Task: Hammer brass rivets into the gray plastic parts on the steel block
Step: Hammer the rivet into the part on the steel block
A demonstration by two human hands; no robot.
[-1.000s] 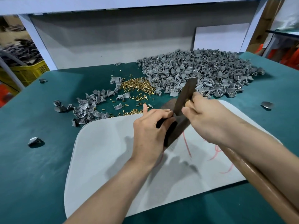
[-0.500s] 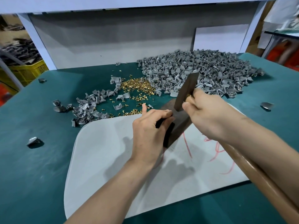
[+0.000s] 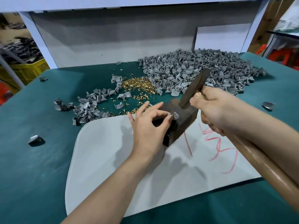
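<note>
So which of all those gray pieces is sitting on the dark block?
The gray part pinched by the left hand's fingers, near the hammer. It alone sits on the steel block; the others lie heaped on the green table.

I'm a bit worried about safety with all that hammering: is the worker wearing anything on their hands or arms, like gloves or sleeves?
No. The left hand and the right hand are bare, with no gloves. The left forearm and the right forearm are uncovered up to the picture's edge, so no sleeve shows. No ring, watch or bracelet is visible.
</note>
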